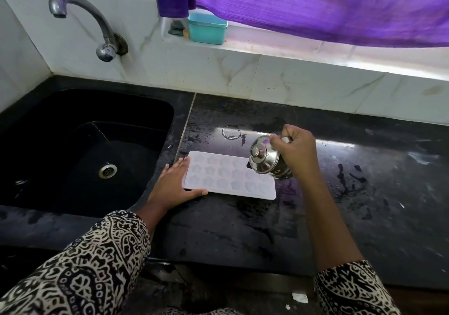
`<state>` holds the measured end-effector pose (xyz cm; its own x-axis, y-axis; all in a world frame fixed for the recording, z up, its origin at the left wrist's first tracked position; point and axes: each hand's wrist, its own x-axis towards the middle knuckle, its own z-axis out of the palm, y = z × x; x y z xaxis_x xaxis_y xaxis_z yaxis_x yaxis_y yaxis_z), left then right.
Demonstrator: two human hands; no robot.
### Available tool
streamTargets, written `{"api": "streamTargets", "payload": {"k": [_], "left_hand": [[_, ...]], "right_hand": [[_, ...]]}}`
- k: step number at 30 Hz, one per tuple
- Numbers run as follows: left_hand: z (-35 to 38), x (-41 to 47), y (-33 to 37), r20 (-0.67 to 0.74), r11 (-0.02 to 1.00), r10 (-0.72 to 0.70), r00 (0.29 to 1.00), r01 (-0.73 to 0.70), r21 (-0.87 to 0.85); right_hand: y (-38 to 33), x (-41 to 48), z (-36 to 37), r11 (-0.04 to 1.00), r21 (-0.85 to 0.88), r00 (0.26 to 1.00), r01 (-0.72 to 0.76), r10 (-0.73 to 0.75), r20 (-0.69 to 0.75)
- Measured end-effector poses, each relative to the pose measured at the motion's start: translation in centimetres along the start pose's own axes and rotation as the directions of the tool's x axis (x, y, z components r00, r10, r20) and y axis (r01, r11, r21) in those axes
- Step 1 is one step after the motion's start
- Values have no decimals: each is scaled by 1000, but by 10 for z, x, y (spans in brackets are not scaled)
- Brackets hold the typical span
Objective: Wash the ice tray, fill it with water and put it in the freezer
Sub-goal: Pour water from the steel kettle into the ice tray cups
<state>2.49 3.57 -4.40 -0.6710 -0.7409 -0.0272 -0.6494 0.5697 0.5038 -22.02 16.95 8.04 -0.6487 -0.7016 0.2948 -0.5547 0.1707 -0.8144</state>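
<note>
A pale lilac ice tray (226,178) with star and shell shaped moulds lies flat on the black counter (243,227), just right of the sink. My left hand (173,184) rests spread against the tray's left end, thumb along its near edge. My right hand (295,148) grips the handle of a lidded steel jug (264,158), which is tilted over the tray's far right corner with its lid knob facing me. Whether water is flowing from it cannot be seen.
A black sink (85,149) with a steel drain sits at the left under a curved steel tap (82,21). A teal plastic box (206,29) stands on the window ledge below a purple curtain (315,6). The counter is wet, with a water ring behind the jug.
</note>
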Motion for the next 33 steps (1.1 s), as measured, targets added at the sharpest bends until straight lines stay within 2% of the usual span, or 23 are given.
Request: {"api": "streamTargets", "payload": {"k": [33], "left_hand": [[0, 0, 0, -3, 1000, -2, 1000, 2, 20]], "right_hand": [[-7, 2, -3, 999, 3, 999, 34, -34, -9]]}}
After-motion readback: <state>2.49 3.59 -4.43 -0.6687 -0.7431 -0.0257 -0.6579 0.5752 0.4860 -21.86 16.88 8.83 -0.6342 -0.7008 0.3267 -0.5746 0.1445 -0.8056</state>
